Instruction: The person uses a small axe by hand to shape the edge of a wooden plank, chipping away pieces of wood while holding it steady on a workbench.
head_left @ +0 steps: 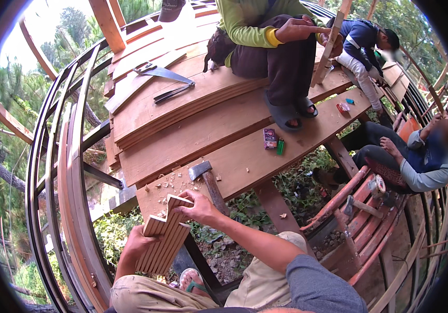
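Observation:
My left hand (139,244) is closed around the left edge of a grooved wooden board (162,244), which stands tilted above my knees. Its upper end is cut into a stepped notch. Near that notched top, my right hand (199,206) pinches the board's right corner. Just beyond my right hand lies a hatchet with a grey metal head (200,170) and wooden handle, resting on a plank (239,172). Wood chips (169,182) are scattered on the plank beside it. The board hides part of my left fingers.
A handsaw (166,74) lies on stacked planks (182,112) ahead. A small box (269,139) and green lighter (280,147) sit near a seated person's sandals (285,113). Two other people are at the right. A hammer (365,208) rests on a red slatted seat (357,229).

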The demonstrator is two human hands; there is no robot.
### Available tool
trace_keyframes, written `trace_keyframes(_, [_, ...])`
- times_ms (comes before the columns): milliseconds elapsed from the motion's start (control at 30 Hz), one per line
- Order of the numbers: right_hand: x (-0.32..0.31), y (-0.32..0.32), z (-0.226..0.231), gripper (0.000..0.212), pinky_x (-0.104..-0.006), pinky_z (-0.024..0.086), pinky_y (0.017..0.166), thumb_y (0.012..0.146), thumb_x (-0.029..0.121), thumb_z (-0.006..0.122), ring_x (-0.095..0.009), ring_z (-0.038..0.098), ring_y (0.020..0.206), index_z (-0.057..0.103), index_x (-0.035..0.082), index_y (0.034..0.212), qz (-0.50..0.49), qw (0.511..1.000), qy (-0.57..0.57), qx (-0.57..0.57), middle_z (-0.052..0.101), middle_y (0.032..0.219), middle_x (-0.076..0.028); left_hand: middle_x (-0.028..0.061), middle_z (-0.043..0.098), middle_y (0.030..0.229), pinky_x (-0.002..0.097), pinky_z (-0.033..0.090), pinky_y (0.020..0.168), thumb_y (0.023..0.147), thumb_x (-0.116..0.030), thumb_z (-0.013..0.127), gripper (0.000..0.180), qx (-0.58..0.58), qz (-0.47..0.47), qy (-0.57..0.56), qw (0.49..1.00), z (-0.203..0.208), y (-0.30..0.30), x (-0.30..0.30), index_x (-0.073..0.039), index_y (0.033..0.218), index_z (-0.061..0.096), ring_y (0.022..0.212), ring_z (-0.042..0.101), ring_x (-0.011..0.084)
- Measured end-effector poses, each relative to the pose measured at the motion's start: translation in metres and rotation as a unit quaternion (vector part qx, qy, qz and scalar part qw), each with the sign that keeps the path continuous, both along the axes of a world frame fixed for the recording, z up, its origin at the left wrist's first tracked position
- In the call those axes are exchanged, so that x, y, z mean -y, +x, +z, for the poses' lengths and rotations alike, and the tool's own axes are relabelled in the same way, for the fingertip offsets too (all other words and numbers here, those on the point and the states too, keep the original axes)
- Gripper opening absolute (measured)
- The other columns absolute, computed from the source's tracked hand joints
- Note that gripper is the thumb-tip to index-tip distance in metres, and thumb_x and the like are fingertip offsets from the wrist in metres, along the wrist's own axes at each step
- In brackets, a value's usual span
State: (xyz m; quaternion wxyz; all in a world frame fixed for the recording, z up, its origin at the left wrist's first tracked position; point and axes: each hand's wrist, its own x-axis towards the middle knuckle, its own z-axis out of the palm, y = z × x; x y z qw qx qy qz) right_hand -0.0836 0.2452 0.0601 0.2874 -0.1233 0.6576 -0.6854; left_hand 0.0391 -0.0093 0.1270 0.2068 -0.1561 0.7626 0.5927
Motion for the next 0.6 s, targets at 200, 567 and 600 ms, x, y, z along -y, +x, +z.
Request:
trace_keyframes(200, [-0.016, -0.012, 0.026, 0.094, -0.0386, 0.060, 0.103, 0.093, 0.030, 0.092, -0.022, 0.071, 0.122, 0.036, 0.007, 0.165, -0.067, 0.967, -0.193, 0.151, 0.074, 0.131, -0.017, 0.0067, 0.081, 0.107, 0.0340, 0.059, 0.089, 0.096, -0.015, 0.084, 0.031, -0.035, 0.026, 0.020, 0.999, 0.019, -0.041, -0.023, 0.004, 0.120, 0.078, 0.095, 0.073, 0.0134])
trace_keyframes(567, [-0.001, 0.061, 0.004, 0.054, -0.0354, 0.054, 0.106, 0.104, 0.025, 0.080, -0.017, 0.068, 0.123, 0.057, -0.001, 0.146, -0.022, 0.982, -0.150, 0.112, 0.073, 0.136, -0.011, 0.0132, 0.077, 0.119, 0.0391, 0.066, 0.090, 0.103, -0.028, 0.079, 0.043, -0.035, 0.165, 0.218, 0.961, 0.033, -0.057, -0.039, 0.001, 0.132, 0.067, 0.104, 0.079, 0.0227])
trace_keyframes(600, [-0.006, 0.060, 0.005, 0.052, -0.0358, 0.053, 0.107, 0.104, 0.024, 0.080, -0.017, 0.067, 0.124, 0.058, -0.001, 0.145, -0.043, 0.984, -0.143, 0.098, 0.073, 0.135, -0.011, 0.0125, 0.078, 0.119, 0.0389, 0.066, 0.091, 0.102, -0.028, 0.080, 0.042, -0.055, 0.146, 0.241, 0.958, 0.029, -0.057, -0.042, 0.000, 0.132, 0.068, 0.105, 0.079, 0.0223])
